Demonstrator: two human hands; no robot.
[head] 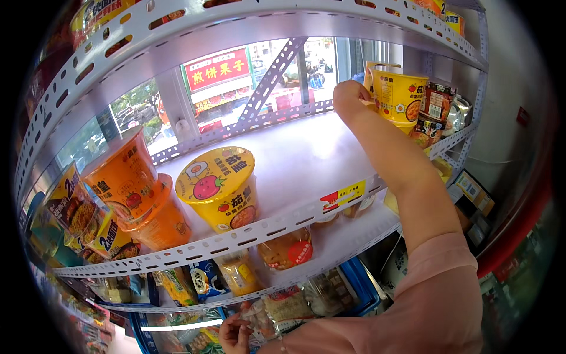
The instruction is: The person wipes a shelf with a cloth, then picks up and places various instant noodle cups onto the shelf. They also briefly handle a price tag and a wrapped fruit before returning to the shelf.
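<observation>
My right hand (pixel 352 98) reaches to the back right of the white perforated metal shelf (pixel 305 150), with its fingers curled beside the stacked yellow instant noodle cups (pixel 395 95); whether it grips anything is hidden. My left hand (pixel 235 332) hangs low in front of the lower shelves with bent fingers, near packaged food, and no held object shows. A single yellow noodle cup (pixel 216 188) with a tomato picture on its lid stands at the left middle of the shelf. Left of it, orange noodle cups (pixel 128 177) are stacked, the upper one tilted.
Noodle cups with dark and yellow wrappers (pixel 73 203) stand at the far left. Dark-labelled cups (pixel 437 101) are stacked at the right. A yellow and red price tag (pixel 342 196) sits on the shelf edge. Packaged bread (pixel 286 250) lies below. Windows and a diagonal brace are behind.
</observation>
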